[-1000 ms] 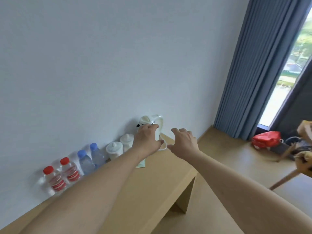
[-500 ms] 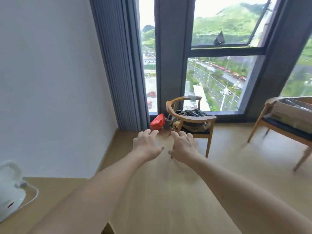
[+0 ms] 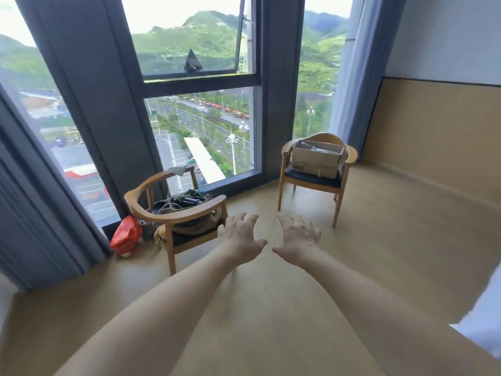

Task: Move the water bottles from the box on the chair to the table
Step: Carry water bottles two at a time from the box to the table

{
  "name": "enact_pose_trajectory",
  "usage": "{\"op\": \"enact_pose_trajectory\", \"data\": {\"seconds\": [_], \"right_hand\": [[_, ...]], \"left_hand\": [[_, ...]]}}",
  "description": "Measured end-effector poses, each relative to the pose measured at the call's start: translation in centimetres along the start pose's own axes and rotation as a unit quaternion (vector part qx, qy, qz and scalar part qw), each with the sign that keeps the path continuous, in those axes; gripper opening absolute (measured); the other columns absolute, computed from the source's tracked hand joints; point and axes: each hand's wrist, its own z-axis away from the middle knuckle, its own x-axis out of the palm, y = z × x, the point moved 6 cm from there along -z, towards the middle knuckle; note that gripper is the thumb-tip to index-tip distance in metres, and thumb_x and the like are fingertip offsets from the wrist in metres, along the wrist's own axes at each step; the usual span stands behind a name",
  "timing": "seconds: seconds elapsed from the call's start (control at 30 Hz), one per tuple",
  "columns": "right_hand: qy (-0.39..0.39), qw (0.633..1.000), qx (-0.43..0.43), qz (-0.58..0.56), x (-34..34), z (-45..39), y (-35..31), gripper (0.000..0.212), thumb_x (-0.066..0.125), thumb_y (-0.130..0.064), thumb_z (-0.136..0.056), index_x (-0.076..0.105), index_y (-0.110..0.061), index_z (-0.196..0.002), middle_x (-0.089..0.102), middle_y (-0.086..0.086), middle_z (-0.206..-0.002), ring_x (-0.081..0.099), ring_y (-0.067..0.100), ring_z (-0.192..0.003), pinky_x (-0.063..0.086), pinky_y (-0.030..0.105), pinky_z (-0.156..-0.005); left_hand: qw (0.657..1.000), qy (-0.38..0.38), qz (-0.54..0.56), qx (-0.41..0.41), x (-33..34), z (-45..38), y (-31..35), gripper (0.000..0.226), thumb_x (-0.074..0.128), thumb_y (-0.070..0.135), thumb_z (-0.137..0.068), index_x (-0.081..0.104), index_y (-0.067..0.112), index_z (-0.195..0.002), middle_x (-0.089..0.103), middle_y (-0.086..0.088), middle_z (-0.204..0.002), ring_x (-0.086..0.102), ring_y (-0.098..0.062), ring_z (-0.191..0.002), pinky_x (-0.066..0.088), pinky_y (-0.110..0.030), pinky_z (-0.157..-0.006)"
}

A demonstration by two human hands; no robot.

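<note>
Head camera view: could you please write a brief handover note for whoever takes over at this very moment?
Left hand: open, empty, held out in front.
Right hand: open, empty, beside it.
The brown cardboard box sits on the far wooden chair with a dark seat, across the floor, out of reach. Its contents cannot be made out.
Table: not in view.
Left: walk to the box, take bottles, carry them to the table.
</note>
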Motion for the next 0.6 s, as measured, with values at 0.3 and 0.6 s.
{"op": "enact_pose_trajectory", "data": {"seconds": [0.3, 0.6], "right_hand": [[0.007, 0.994, 0.111, -0.014, -2.0, -15.5, 6.8, 0.078, 0.072, -0.050, -0.085, 0.035, -0.035, -0.152, 0.050, 0.004, -0.143, 0.046, 0.029, -0.130, 0.040, 0.047, -0.099], [-0.012, 0.983, 0.182, -0.021, -1.2, -26.7, 15.6, 0.084, 0.069, -0.049, -0.089, 0.024, -0.035, -0.159, 0.040, 0.006, -0.154, 0.037, 0.029, -0.140, 0.036, 0.046, -0.107]], "left_hand": [[0.993, -0.037, 0.038, 0.106, 1.5, -20.2, 5.2, 0.075, 0.070, 0.048, -0.091, 0.037, 0.031, -0.155, 0.033, -0.006, -0.163, 0.028, -0.030, -0.150, 0.034, -0.054, -0.118], [0.987, -0.064, 0.052, 0.140, 7.1, -35.3, 11.6, 0.077, 0.069, 0.052, -0.087, 0.040, 0.028, -0.154, 0.042, -0.005, -0.157, 0.033, -0.030, -0.144, 0.037, -0.053, -0.115]]}}
